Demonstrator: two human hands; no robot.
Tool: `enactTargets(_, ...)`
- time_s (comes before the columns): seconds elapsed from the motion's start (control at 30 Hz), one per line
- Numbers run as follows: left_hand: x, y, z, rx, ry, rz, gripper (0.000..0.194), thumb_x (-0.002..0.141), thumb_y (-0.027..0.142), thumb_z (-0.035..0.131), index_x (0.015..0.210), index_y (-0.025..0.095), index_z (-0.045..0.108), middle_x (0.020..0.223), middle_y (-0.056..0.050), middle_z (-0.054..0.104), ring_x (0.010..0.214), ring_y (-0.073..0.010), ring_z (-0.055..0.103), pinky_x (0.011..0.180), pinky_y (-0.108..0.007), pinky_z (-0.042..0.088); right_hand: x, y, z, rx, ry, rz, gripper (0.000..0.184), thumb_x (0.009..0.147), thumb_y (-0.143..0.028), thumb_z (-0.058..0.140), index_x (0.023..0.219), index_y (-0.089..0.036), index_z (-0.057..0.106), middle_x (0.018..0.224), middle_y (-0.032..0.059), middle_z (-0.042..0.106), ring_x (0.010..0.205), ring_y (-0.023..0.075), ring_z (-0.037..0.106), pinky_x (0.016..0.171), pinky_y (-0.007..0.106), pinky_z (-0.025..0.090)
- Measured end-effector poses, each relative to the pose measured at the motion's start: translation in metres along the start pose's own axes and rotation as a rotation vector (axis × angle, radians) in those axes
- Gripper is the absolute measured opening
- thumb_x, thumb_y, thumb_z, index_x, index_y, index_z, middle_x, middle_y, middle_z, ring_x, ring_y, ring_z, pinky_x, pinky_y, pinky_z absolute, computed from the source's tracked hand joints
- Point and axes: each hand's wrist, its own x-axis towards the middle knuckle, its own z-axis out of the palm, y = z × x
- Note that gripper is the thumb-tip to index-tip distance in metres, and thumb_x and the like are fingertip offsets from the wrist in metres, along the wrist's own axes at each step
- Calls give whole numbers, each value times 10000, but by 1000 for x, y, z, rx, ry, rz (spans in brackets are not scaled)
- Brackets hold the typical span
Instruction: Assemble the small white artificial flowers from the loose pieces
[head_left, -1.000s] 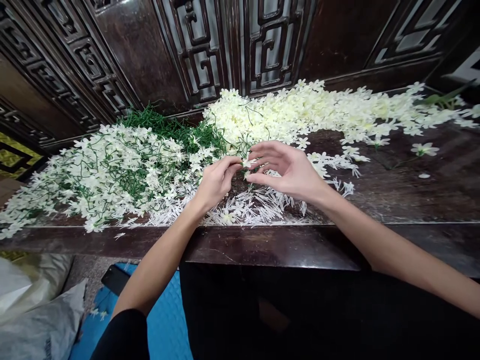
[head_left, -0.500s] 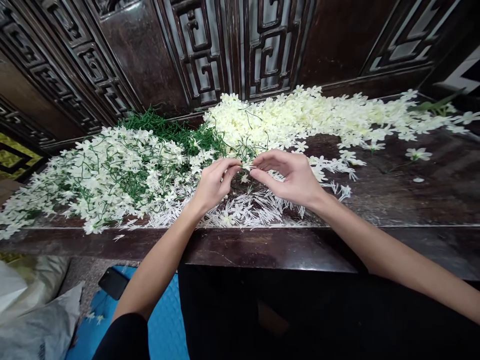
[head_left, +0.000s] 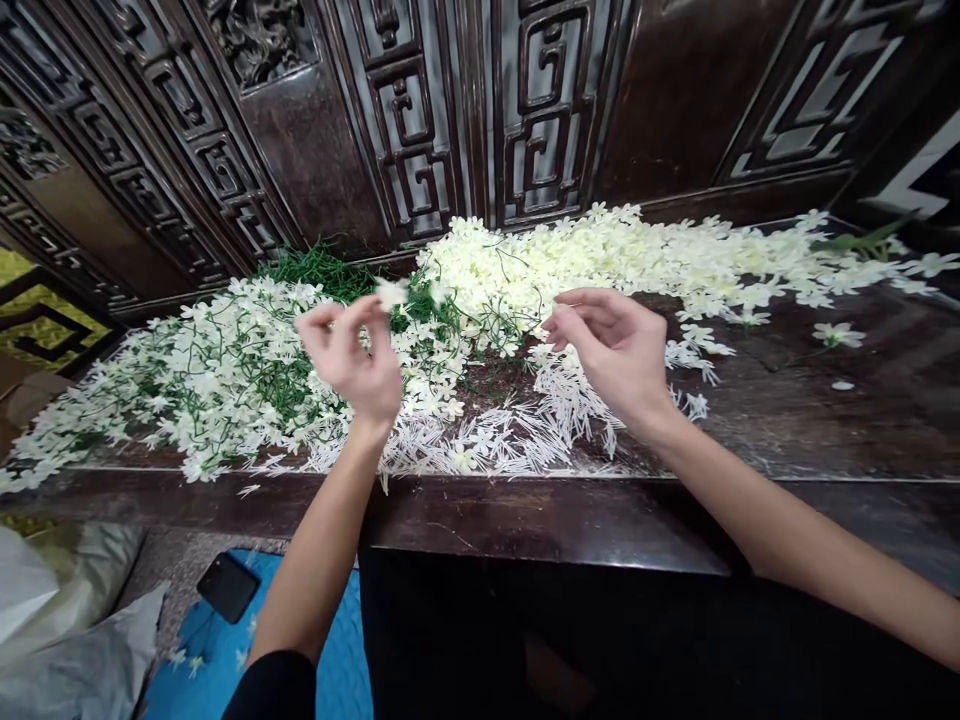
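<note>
Head view shows left hand (head_left: 351, 358) and white flower (head_left: 391, 294) blurred.

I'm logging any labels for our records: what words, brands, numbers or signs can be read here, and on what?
None can be read.
No lettering shows on the white flowers, dark phone or carved panels.
Any print on the grey sack is too blurred to make out.

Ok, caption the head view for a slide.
Left hand holding a blurred white flower, right hand near a heap of pale flowers, over a dark wooden surface.
</note>
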Motion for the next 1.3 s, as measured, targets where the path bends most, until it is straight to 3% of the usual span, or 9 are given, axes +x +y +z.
enactTargets(0.07, 9, -18, -10, 109, 121, -71, 289, 948, 225, 531, 1224, 276, 599, 1017, -67, 489, 1009, -222, 529, 834, -412, 490, 2, 5, 0, -48, -14, 61, 189, 839, -322, 686, 990, -209, 678, 904, 86, 718, 807, 242, 694, 769, 477, 604)
enactTargets(0.17, 16, -31, -20, 231, 97, -143, 510, 938, 219, 545, 1429, 282, 422, 1171, -104, 514, 1146, -260, 517, 999, -463, 430, 4, 17, 2, -219, -165, 96, 134, 831, -273, 663, 925, -185, 698, 954, 110, 719, 879, 273, 683, 823, 557, 579)
enactTargets(0.3, 11, -17, -13, 175, 66, -88, 555, 926, 169, 544, 1445, 269, 376, 1276, -119, 526, 1222, -283, 483, 1044, -514, 378, 1, 36, 4, -459, -418, -68, 184, 890, -275, 577, 974, -203, 723, 1086, 116, 708, 1098, 339, 611, 939, 678, 479)
enactTargets(0.43, -10, 18, 7, -95, -420, 83, 402, 929, 102, 512, 1294, 270, 527, 1007, -49, 646, 882, -179, 614, 782, -357, 530, -5, 49, 6, -688, -639, -219, 300, 938, -284, 495, 1119, -217, 725, 1405, 97, 566, 1323, 408, 406, 1042, 744, 320)
enactTargets(0.53, -28, 39, 15, -211, -783, 162, 360, 937, 100, 514, 1271, 232, 552, 1076, -58, 667, 1007, -203, 615, 876, -404, 541, -6, 47, 8, -822, -717, -226, 427, 983, -274, 381, 1210, -83, 688, 1429, 169, 536, 1297, 429, 399, 1026, 701, 337)
enactTargets(0.63, -37, 45, 13, -174, -942, 137, 297, 957, 109, 500, 1237, 182, 568, 1103, -82, 678, 1027, -213, 606, 907, -431, 535, -6, 42, 8, -813, -644, -235, 437, 989, -272, 365, 1215, -74, 683, 1352, 162, 598, 1224, 412, 445, 976, 661, 384)
enactTargets(0.97, -34, 56, 11, -417, -877, -400, 101, 901, 217, 651, 995, 186, 631, 965, -52, 725, 860, -161, 693, 818, -349, 592, -3, 35, 9, -353, -441, -546, 310, 937, -158, 496, 1152, -84, 708, 1144, 183, 697, 1063, 287, 648, 931, 525, 554)
enactTargets(1.13, -27, 57, 8, -483, -770, -585, 276, 872, 210, 678, 1140, 206, 614, 897, -43, 741, 816, -149, 708, 795, -333, 599, -6, 24, 9, -237, -419, -511, 258, 909, -149, 571, 1110, -164, 733, 1112, 119, 740, 1024, 254, 704, 947, 506, 575)
enactTargets(1.3, -17, 53, 6, -664, -714, -673, 128, 840, 230, 707, 958, 180, 715, 969, -65, 753, 869, -144, 716, 837, -330, 599, -8, 16, 8, -189, -425, -439, 286, 874, -211, 640, 1150, -197, 713, 1217, 114, 696, 1136, 269, 650, 1001, 554, 520)
